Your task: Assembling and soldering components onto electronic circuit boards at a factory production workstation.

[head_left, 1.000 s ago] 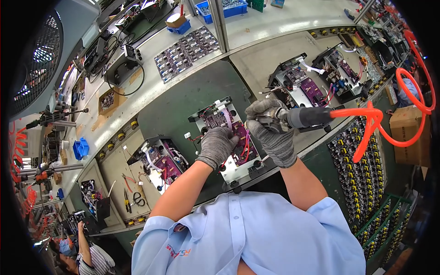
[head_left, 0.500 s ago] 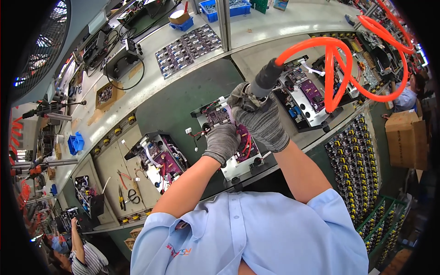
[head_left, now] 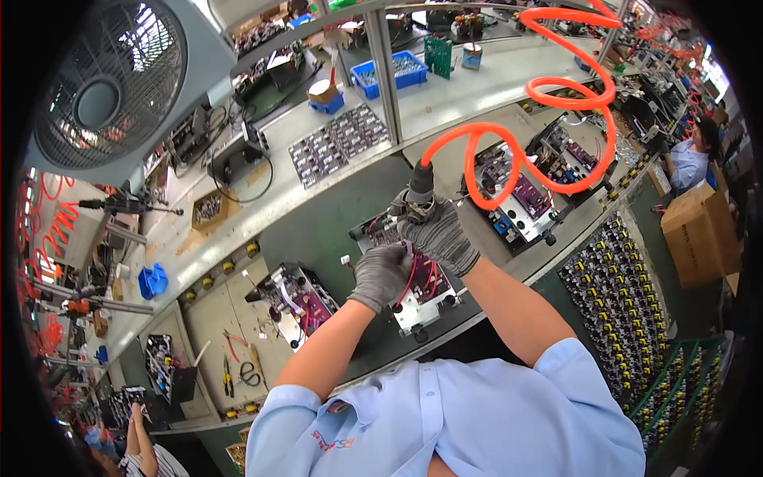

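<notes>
Both my hands wear grey knitted gloves and work over an open electronics chassis (head_left: 421, 318) with a purple circuit board (head_left: 429, 280) and red wires. My right hand (head_left: 442, 240) is wrapped round an air screwdriver (head_left: 421, 188), whose dark end points up to an orange coiled hose (head_left: 497, 200). The screwdriver's tip is hidden by my hands. Over the board's left part, my left hand (head_left: 380, 274) has its fingers curled and pressed together; what they hold, if anything, is hidden. A small white connector (head_left: 346, 260) on a wire sticks out beside it.
Similar chassis stand to the left (head_left: 298, 302) and right (head_left: 520, 199). Pliers (head_left: 228, 375) and scissors (head_left: 250, 374) lie at the left. Circuit boards (head_left: 340, 143) and a blue bin (head_left: 389, 73) are on the far bench. A fan (head_left: 103, 95) hangs at upper left; co-workers are at both sides.
The view has shifted, showing more of the far bench and fan. The screwdriver stands more upright, and its hose has swung left. My left hand remains over the board with its fingers more closed.
</notes>
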### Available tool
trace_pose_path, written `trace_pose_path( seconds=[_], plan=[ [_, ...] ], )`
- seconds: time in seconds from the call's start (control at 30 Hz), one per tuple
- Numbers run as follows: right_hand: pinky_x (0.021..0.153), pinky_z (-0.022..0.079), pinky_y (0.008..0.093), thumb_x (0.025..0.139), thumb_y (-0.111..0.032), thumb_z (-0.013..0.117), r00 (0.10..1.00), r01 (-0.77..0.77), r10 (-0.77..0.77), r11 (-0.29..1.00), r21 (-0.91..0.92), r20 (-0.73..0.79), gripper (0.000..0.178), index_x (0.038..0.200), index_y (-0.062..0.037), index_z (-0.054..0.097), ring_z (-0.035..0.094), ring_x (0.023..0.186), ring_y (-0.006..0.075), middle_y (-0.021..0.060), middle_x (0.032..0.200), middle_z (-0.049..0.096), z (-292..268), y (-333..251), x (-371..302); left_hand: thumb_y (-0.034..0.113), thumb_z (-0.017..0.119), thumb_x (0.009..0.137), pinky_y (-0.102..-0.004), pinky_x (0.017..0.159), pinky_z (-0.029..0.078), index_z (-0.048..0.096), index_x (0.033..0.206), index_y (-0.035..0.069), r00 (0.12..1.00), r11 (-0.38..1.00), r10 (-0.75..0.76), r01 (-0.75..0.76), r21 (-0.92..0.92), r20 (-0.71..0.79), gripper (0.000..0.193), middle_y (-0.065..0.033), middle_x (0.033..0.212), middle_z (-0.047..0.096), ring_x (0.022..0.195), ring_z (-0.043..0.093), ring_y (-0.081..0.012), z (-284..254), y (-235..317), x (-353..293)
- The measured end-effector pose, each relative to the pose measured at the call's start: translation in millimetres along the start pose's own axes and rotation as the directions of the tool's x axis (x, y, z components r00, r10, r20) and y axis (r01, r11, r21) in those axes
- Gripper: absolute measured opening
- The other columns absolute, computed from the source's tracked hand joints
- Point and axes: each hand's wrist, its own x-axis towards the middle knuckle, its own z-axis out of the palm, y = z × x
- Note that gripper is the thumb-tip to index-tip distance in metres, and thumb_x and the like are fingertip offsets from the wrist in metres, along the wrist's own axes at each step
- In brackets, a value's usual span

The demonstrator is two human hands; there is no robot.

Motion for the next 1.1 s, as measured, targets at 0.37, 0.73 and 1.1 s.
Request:
trace_pose_path(
  seconds=[0.37, 0.73, 1.1],
  plan=[
    [0.063, 0.053, 0.0231, 0.074, 0.01, 0.069, 0.967, 0.105, -0.007, 0.921, 0.375, -0.254, 0.03, 0.102, -0.0008, 0.064, 0.063, 0.075, 0.0113, 0.005, 0.093, 0.066, -90, -86, -99, 0.035, 0.071, 0.084, -0.0463, 0.092, 0.049, 0.057, 0.128, 0.009, 0.966, 0.92, 0.247, -0.259, 0.292, 0.079, 0.053, -0.0195, 0.116, 0.065, 0.107, 0.062, -0.0366, -22, -11, 86],
    [0.079, 0.051, 0.0267, 0.071, 0.0, 0.082, 0.713, -0.511, 0.426, 0.859, 0.003, -0.557, 0.043, 0.109, -0.0059, 0.064, 0.06, 0.084, 0.0083, -0.0019, 0.094, 0.065, -152, 20, -309, 0.028, 0.074, 0.084, -0.0405, 0.086, 0.052, 0.069, 0.11, 0.007, 0.947, 0.934, 0.313, -0.321, 0.156, 0.078, 0.034, -0.0188, 0.1, 0.069, 0.092, 0.066, -0.0356, -17, -41, 106],
    [0.085, 0.052, 0.0307, 0.07, 0.001, 0.076, 0.747, -0.594, 0.489, 0.795, -0.122, -0.451, 0.039, 0.106, -0.0061, 0.064, 0.062, 0.092, 0.0147, 0.0015, 0.098, 0.065, -154, 144, -337, 0.049, 0.071, 0.086, -0.0348, 0.063, 0.048, 0.072, 0.096, 0.001, 0.959, 0.922, -0.282, 0.271, -0.277, 0.001, 0.048, -0.0059, 0.074, 0.064, 0.061, 0.056, -0.0186, -22, -76, 141]
  ],
)
